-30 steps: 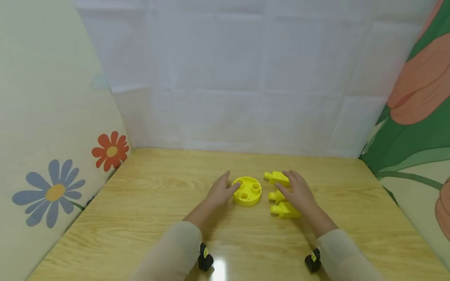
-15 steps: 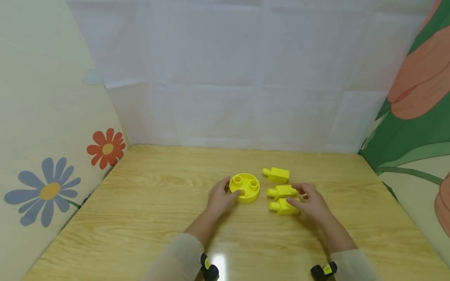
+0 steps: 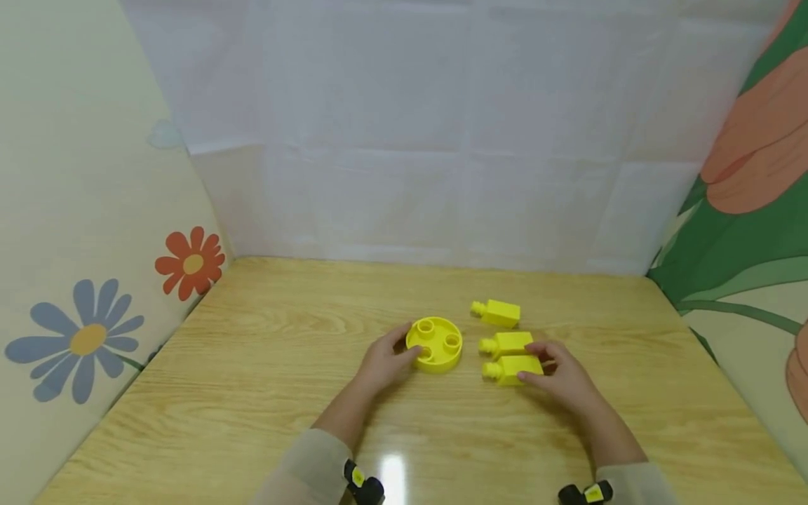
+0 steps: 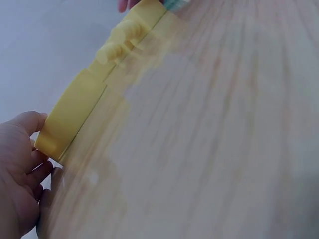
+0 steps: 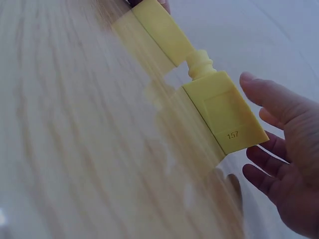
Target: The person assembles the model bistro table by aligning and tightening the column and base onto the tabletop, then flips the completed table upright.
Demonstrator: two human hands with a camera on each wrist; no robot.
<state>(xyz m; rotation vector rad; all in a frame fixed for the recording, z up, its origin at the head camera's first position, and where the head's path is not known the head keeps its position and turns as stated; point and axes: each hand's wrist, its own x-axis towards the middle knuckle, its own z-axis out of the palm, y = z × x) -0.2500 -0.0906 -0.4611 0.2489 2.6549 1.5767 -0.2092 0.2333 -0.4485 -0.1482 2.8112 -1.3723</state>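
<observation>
My left hand (image 3: 386, 361) grips the left rim of a round yellow base (image 3: 449, 364) with three raised sockets. Its thumb lies over the rim, with the fingers round the outer side, as the left wrist view also shows. My right hand (image 3: 562, 379) is at the right end of the nearest yellow block with a threaded neck (image 3: 514, 370). In the right wrist view this block (image 5: 219, 112) bears the number 157, and the thumb and fingers stand spread around its end, with a gap at the thumb. A second such block (image 3: 513, 342) lies just behind it.
A third yellow block (image 3: 501, 313) lies farther back on the wooden table (image 3: 303, 308). White cloth (image 3: 404, 140) hangs behind the table, with flower-printed cloth (image 3: 82, 210) at the left and more printed cloth (image 3: 751, 238) at the right. Each wrist wears a black device (image 3: 366, 484).
My left hand has taken hold of the round base and shifted it slightly left and nearer. My right hand has moved from over the farther blocks to the nearest block's end.
</observation>
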